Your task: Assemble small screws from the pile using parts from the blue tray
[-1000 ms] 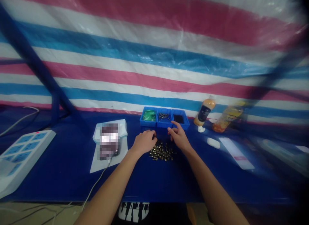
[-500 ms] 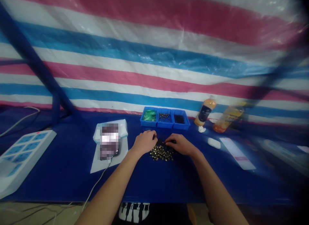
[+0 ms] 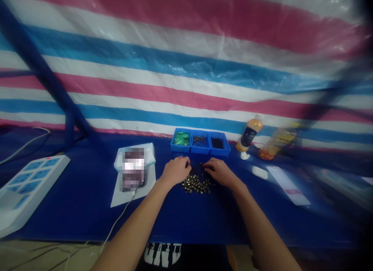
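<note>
Head view, bench: blue bench, 3 blue trays at back.
Left hand: at the pile's left edge, fingers curled; can't tell if holding anything.
Right hand: at the pile's top right, same.
Pile of brass parts: mid-bench, between the hands.
Handling: likely light, hard, prone to rolling; pinch 1 part at its sides.

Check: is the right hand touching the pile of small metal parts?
Cannot tell. In the head view the right hand lies at the far edge of the pile of small metal parts, but blur hides any contact.
</note>
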The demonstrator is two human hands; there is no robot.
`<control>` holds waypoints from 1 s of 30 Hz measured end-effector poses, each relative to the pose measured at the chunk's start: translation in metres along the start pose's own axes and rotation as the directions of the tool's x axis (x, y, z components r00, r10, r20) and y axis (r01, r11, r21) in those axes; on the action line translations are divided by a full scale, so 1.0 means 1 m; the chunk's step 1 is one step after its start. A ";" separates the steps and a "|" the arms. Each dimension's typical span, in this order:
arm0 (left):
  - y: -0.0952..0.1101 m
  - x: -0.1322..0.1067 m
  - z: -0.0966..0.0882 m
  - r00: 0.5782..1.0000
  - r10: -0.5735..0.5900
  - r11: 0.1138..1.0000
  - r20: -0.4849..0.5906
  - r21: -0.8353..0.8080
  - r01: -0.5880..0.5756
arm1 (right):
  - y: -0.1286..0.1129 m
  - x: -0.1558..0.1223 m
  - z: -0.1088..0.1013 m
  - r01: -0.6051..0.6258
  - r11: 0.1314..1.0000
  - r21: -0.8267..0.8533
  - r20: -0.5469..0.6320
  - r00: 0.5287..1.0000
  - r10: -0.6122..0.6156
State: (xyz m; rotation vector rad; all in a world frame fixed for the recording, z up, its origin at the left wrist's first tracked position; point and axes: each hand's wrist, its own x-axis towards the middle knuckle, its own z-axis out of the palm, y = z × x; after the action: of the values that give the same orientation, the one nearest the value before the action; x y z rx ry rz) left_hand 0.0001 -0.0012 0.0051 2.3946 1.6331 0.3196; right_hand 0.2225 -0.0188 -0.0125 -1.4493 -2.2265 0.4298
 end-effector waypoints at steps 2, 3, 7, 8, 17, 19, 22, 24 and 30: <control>0.000 0.000 0.000 1.000 0.002 1.000 0.001 0.000 -0.002 | 0.001 0.000 0.003 0.003 1.000 -0.012 -0.024 1.000 -0.003; 0.000 0.000 0.000 1.000 0.003 1.000 -0.001 0.002 -0.003 | 0.001 0.000 0.004 0.006 1.000 -0.012 -0.040 0.999 -0.007; 0.000 0.000 0.000 1.000 0.000 1.000 0.004 0.014 0.000 | 0.001 0.000 0.006 0.011 1.000 0.002 -0.107 0.994 -0.011; 0.001 0.000 0.000 1.000 -0.001 1.000 0.007 0.015 0.001 | 0.001 0.000 0.005 0.009 1.000 0.009 -0.123 0.992 -0.008; 0.001 0.000 0.000 1.000 0.009 1.000 -0.003 0.014 -0.009 | -0.013 0.001 -0.002 -0.063 0.990 0.123 -0.139 0.987 0.080; 0.001 0.000 0.000 1.000 0.007 1.000 -0.005 0.012 -0.007 | -0.015 0.000 -0.003 -0.082 0.983 0.163 -0.143 0.984 0.106; 0.002 -0.001 -0.001 1.000 0.001 1.000 -0.008 0.009 -0.001 | -0.015 0.000 -0.006 -0.118 0.956 0.268 -0.176 0.970 0.169; 0.002 -0.001 -0.001 1.000 -0.001 1.000 -0.008 0.009 0.002 | -0.014 0.000 -0.008 -0.154 0.931 0.330 -0.178 0.959 0.222; 0.000 0.000 -0.001 1.000 0.013 1.000 -0.004 0.004 -0.013 | -0.010 0.002 -0.009 -0.275 0.853 0.444 -0.125 0.923 0.363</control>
State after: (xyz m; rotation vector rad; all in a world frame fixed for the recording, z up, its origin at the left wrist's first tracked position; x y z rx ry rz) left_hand 0.0002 -0.0009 0.0057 2.4096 1.6224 0.3235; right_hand 0.2189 -0.0212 0.0004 -1.5428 -1.6015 0.7779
